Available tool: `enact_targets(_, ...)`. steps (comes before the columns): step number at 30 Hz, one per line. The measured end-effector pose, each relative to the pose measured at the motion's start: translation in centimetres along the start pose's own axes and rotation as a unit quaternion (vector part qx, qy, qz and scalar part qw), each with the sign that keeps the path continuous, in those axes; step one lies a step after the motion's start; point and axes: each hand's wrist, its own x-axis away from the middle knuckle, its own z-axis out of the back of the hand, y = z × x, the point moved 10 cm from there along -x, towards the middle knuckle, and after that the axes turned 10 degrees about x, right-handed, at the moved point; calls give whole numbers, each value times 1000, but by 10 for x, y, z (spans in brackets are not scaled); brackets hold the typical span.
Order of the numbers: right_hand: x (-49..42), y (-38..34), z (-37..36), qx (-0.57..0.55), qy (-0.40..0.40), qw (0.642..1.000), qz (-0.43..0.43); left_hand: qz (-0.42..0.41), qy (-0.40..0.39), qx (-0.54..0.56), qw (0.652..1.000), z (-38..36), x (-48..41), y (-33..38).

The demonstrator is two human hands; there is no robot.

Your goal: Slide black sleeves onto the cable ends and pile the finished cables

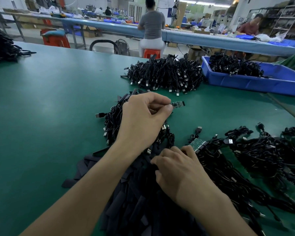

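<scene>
My left hand (143, 118) pinches a cable end whose small green circuit board (178, 104) sticks out past the thumb and forefinger, above a pile of black cables (112, 123). My right hand (179, 169) lies with curled fingers on the heap of flat black sleeves (134, 201) near the table's front; whether it holds a sleeve is hidden. Just beyond its fingers a second circuit board (198, 144) lies among a mass of black cables (262, 155) on the right.
A large pile of black USB cables (165, 75) sits mid-table, with a blue bin (255, 82) of more cables to its right. Another cable heap (2, 46) lies at the far left. The green table (46, 103) stretches left. People sit at a far bench.
</scene>
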Motion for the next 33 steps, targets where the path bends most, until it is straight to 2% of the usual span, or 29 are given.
enact_targets(7,-1,6,-2,-36,12,999,-13,2,3,-11,1000,0,1,-3)
enact_targets(12,0,16,24,-132,70,989,3,-7,8,-23,1000,2,1,-1)
enact_targets(17,4,71,53,-299,170,933,-104,-3,4,-29,1000,1,2,-1)
enact_targets(20,15,99,66,-349,228,899,-135,5,-12,-35,999,-2,3,-3)
enact_targets(23,23,116,77,-370,271,877,-144,20,-40,-40,998,-8,5,-7)
enact_targets(33,25,116,85,-381,281,872,-125,46,-58,-16,997,-13,7,-11)
